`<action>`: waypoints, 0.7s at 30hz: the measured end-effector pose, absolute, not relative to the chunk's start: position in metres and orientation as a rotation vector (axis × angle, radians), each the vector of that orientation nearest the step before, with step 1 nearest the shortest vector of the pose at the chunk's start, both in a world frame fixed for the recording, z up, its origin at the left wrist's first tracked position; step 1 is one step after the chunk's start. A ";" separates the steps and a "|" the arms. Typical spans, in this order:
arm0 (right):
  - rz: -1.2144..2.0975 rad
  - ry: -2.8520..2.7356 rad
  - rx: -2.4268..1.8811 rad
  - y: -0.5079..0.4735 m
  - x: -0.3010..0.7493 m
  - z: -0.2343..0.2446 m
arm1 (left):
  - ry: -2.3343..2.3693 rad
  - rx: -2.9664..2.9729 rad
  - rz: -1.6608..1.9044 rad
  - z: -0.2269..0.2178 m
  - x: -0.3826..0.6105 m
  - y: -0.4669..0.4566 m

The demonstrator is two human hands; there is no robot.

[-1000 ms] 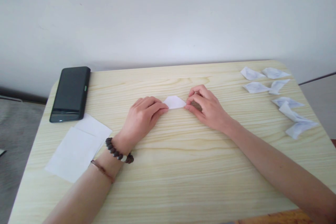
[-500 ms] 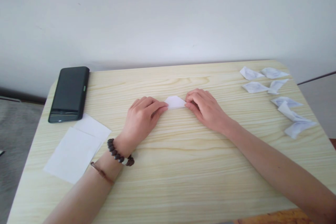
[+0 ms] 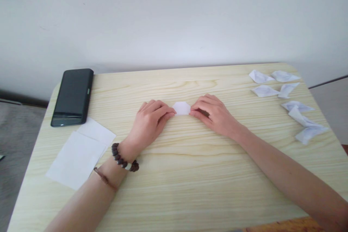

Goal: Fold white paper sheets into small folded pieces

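Note:
A small folded piece of white paper [image 3: 181, 108] lies between my hands, near the middle of the table. Its top edge is flat with slanted corners. My left hand [image 3: 150, 119] pinches its left end between thumb and fingers. At the right end, my right hand [image 3: 211, 113] pinches the paper the same way. The fingertips cover both ends of it. On my left wrist are a dark bead bracelet [image 3: 119, 159] and a thin copper-coloured bangle.
The light wood-grain table [image 3: 174, 174] stands against a white wall [image 3: 174, 18]. To the left lie a black phone-like device [image 3: 72, 96] and white paper sheets [image 3: 76, 159]. Several folded white paper shapes [image 3: 265, 90] rest along the right side.
The folded paper now sits slightly nearer to me and its lower edge looks straighter. My right hand has shifted a little left and down, still pinching its end.

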State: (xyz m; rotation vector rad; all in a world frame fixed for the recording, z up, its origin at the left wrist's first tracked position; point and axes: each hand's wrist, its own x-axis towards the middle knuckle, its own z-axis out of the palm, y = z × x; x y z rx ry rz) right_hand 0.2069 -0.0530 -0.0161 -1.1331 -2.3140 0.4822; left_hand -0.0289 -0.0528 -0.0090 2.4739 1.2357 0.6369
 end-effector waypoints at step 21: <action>0.476 -2.274 -1.198 -0.052 0.204 -0.017 | 1.388 2.445 0.783 -0.014 -0.026 -0.056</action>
